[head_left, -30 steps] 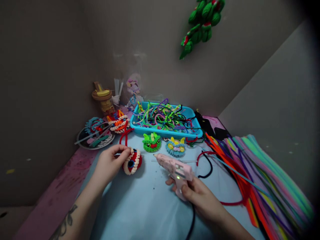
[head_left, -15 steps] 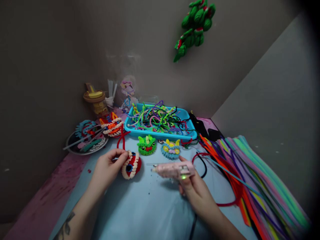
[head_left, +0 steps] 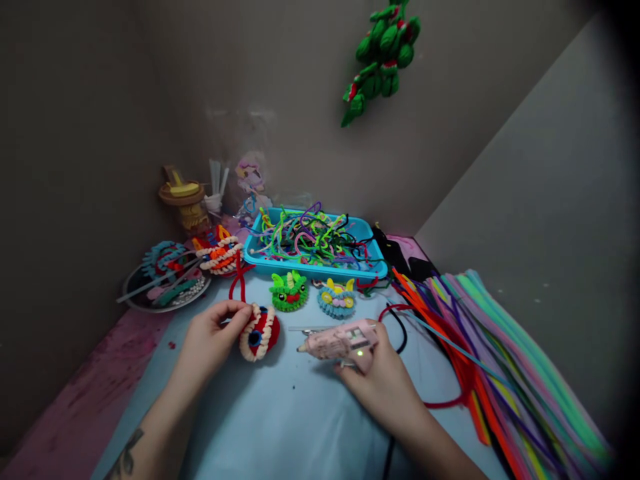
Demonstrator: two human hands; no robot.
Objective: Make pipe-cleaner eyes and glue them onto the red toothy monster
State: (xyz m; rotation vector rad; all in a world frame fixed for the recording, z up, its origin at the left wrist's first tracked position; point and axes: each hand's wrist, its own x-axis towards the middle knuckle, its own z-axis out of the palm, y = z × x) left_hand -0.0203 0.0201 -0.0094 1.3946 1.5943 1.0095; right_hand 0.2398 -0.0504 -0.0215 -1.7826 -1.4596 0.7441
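Note:
Between the thumb and fingers of my left hand [head_left: 217,333] is the edge of a red pipe-cleaner head [head_left: 267,339] with cream twisted trim and a blue-black eye. My right hand [head_left: 383,373] grips a pink glue gun [head_left: 340,341] with a lit green light. Its nozzle points left toward the red head, apart from it. Behind them sit a green pipe-cleaner head [head_left: 289,292] with a red mouth and a light blue one [head_left: 337,300] with yellow eyes.
A blue tray [head_left: 320,272] of tangled pipe-cleaner scraps stands at the back. At left is a metal bowl [head_left: 135,301] beside an orange-and-cream piece [head_left: 221,252]. Long coloured pipe cleaners [head_left: 505,360] cover the right. A lidded cup [head_left: 187,203] stands back left.
The glue gun has turned in my right hand, its nozzle tipping down slightly. My left hand keeps its hold on the red head. The whole view has shifted a little.

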